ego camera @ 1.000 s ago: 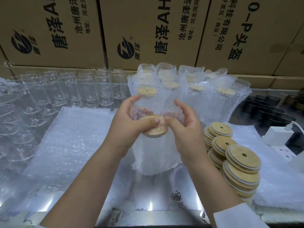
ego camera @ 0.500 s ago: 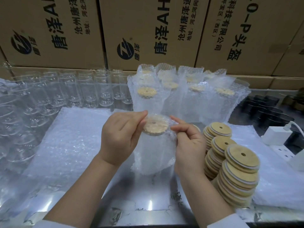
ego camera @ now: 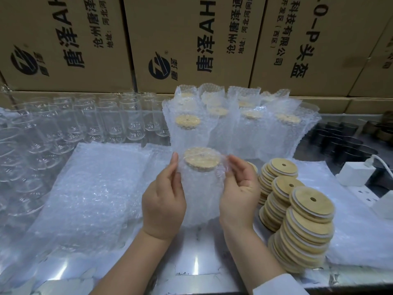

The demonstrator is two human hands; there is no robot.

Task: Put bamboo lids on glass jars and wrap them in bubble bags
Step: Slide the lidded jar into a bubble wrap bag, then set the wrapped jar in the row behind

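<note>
Between your two hands the bagged jar (ego camera: 201,194) is held upright. Its bubble bag (ego camera: 200,211) is drawn up over a bamboo lid (ego camera: 202,159), which shows pale and round through the film at the top. Your left hand (ego camera: 163,207) grips the jar's left side, back of the hand toward you, with one fingertip reaching up beside the lid's rim. Your right hand (ego camera: 238,194) cups the right side, palm turned toward you, fingers curled against the bag just below the lid. You cannot tell from this angle whether the jar's base touches the bench (ego camera: 202,267) or hangs just above it. Just right of your right hand, leaning stacks of bare bamboo lids (ego camera: 306,226) stand close together, and each top lid shows a small hole. To your left lies a flat pile of unused bubble bags (ego camera: 95,188). Behind the jar stands a cluster of finished jars (ego camera: 234,126), each in its bag with a lid visible inside. Left of that cluster, rows of empty glass jars (ego camera: 106,122) stand upright along the back and down the left edge. At the far right a white charger (ego camera: 355,174) sits on a white power strip (ego camera: 359,193), with dark containers (ego camera: 336,139) beyond them. Printed cardboard boxes (ego camera: 191,39) form the wall behind everything.
</note>
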